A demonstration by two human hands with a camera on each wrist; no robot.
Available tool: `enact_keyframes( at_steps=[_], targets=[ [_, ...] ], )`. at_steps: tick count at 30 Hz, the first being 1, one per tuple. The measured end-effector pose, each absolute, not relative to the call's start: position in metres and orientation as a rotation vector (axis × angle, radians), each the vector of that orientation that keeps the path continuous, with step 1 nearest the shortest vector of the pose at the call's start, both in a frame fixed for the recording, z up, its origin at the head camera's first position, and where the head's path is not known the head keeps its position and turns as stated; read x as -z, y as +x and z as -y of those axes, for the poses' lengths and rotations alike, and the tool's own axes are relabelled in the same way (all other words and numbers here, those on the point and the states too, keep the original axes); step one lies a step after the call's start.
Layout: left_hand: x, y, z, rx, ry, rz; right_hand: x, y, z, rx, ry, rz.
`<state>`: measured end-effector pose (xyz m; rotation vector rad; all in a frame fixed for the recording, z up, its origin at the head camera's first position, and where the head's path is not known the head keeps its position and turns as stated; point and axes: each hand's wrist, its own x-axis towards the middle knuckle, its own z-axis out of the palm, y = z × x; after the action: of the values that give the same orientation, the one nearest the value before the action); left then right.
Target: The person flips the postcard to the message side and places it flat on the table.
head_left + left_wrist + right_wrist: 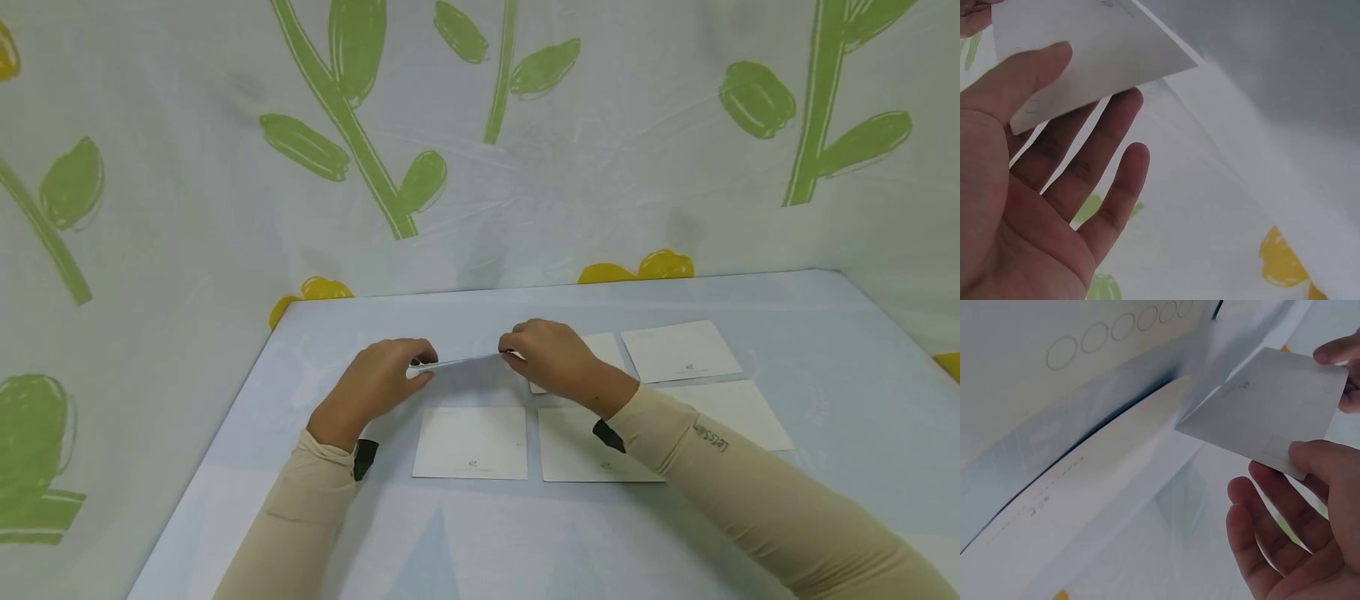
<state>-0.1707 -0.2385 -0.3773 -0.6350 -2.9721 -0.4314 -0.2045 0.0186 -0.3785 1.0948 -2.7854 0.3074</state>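
Both hands hold a thin white paper card [1272, 394] raised over the table, seen almost edge-on in the head view. At its left end my left hand [378, 379] pinches it, thumb on the near face and fingers behind. My right hand [558, 360] pinches the other end between thumb and fingers. The left wrist view shows small printed circles and a faint mark on the held card [1097, 44]. Flat below lie similar white cards, one [470, 442] in front of the hands and another [573, 454] partly under my right forearm.
More white cards lie at the right, one at the back [678, 350] and one nearer [731, 412]; another [603, 346] is partly hidden behind the right hand. The pale blue table [480, 542] meets a cloth backdrop [585, 200] with green leaf prints.
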Motion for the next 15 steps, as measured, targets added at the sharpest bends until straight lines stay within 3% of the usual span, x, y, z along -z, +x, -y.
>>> enact_keyframes(
  at_steps=[15],
  targets=[
    [0.379, -0.174, 0.246, 0.464, -0.545, 2.961, 0.378, -0.21, -0.029, -0.437, 1.079, 2.747]
  ],
)
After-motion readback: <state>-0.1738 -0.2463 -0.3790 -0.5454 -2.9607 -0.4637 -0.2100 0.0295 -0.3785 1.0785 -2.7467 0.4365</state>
